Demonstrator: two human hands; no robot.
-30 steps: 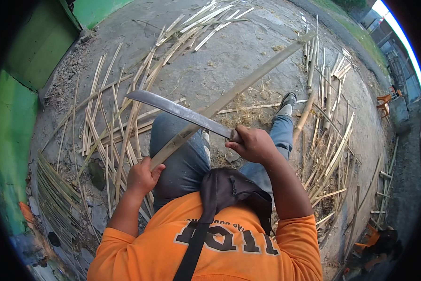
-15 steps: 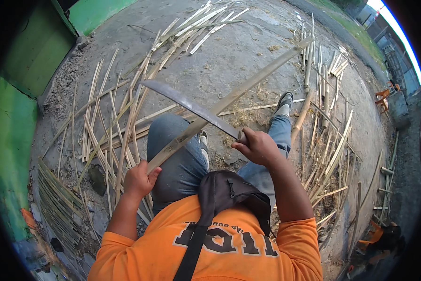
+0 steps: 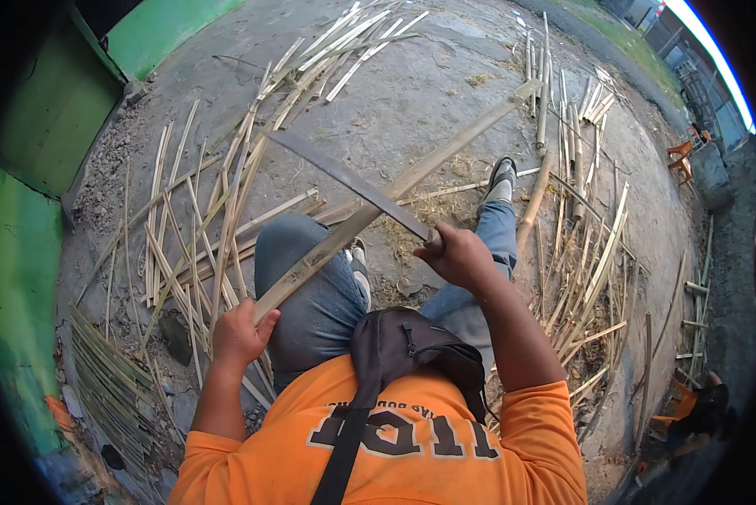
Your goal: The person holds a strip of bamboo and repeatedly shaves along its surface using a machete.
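Note:
A split bamboo strip (image 3: 433, 168) slants from my left knee up toward the far right. My left hand (image 3: 242, 335) is closed around its near end, beside the knee. In my right hand (image 3: 460, 257) is the handle of a machete (image 3: 336, 172), gripped in front of my right thigh. The machete's long dark blade points to the far left and crosses over the bamboo strip near the strip's middle. Whether the edge touches the strip I cannot tell.
Loose bamboo strips (image 3: 226, 198) lie across the concrete ground on the left. More strips and round bamboo poles (image 3: 536, 202) lie at the right. A fan of thin slats (image 3: 113, 387) rests at the near left, by a green wall (image 3: 24, 252). An orange chair (image 3: 679, 160) stands far right.
The machete blade has turned, its flat face showing less now. The bamboo strip's far end has dropped slightly and shifted left. Both hands keep their grips.

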